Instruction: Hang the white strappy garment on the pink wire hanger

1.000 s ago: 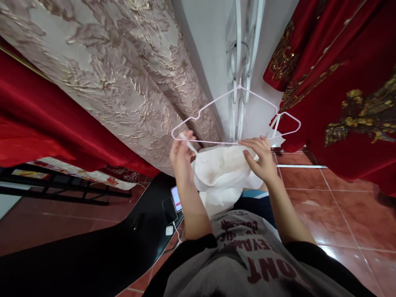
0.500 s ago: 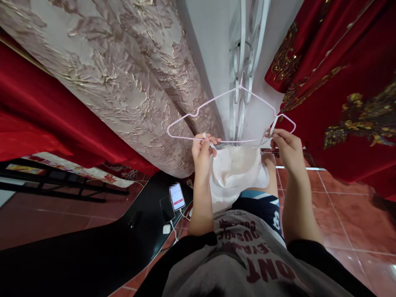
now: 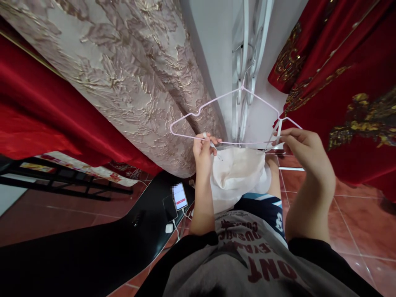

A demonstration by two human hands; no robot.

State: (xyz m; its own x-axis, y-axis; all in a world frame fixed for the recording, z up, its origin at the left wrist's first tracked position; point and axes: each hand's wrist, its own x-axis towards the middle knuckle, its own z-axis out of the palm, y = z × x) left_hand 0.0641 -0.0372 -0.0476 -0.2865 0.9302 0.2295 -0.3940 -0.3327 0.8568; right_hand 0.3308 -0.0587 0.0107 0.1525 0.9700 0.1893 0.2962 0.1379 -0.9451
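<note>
A thin pink clothes hanger [image 3: 220, 98] hangs upright in front of me by its metal hook. Below it hangs a white garment [image 3: 238, 167] over my lap, with narrow straps. My left hand [image 3: 202, 149] is closed around the hanger's lower bar near its left end, with a white strap end at its fingers. At the right notch of the hanger, a white strap [image 3: 279, 128] loops up over the wire. My right hand [image 3: 305, 146] pinches this strap just below the notch and covers part of the hanger's right end.
A beige brocade cloth [image 3: 123, 82] hangs on the left, and a red embroidered garment [image 3: 349, 103] on the right. White metal rails [image 3: 244, 62] stand behind the hanger. On a black bench [image 3: 123, 239] lie two phones, one a lit phone [image 3: 180, 196], with charging cables.
My right hand has shifted right and its wrist has turned outward. The right strap now sits up in the hanger's notch. My left hand keeps nearly the same place on the hanger.
</note>
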